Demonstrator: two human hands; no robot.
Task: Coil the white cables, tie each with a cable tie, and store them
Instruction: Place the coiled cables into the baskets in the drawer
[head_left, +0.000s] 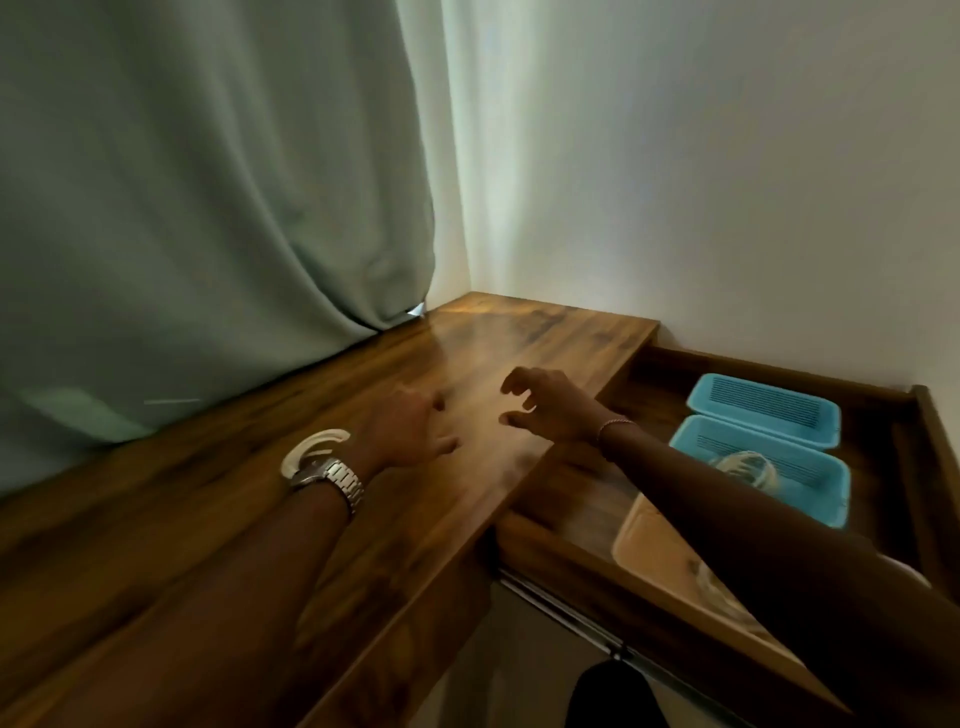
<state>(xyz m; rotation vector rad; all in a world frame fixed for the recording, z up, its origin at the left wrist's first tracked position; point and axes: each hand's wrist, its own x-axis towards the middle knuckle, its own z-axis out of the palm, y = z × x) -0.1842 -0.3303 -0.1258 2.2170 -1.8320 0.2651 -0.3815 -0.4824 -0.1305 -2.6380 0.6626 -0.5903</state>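
My left hand (410, 431) hovers over the wooden tabletop (208, 499), fingers loose and holding nothing. My right hand (550, 402) reaches in from the right, its fingers loosely curled with nothing in them. A white curved coil (311, 448) lies on the table just behind my left wrist, partly hidden by the watch. In the open drawer (571, 525) on the right, a coiled pale cable (748, 467) sits inside the nearer blue basket (810, 462), part of it behind my right forearm. The view is motion-blurred.
A second blue basket (763, 405) stands behind the first. A tan tray (644, 540) with something pale in it lies at the drawer's front. A green curtain (208, 208) hangs along the table's left side, and a white wall (727, 182) closes the back and right.
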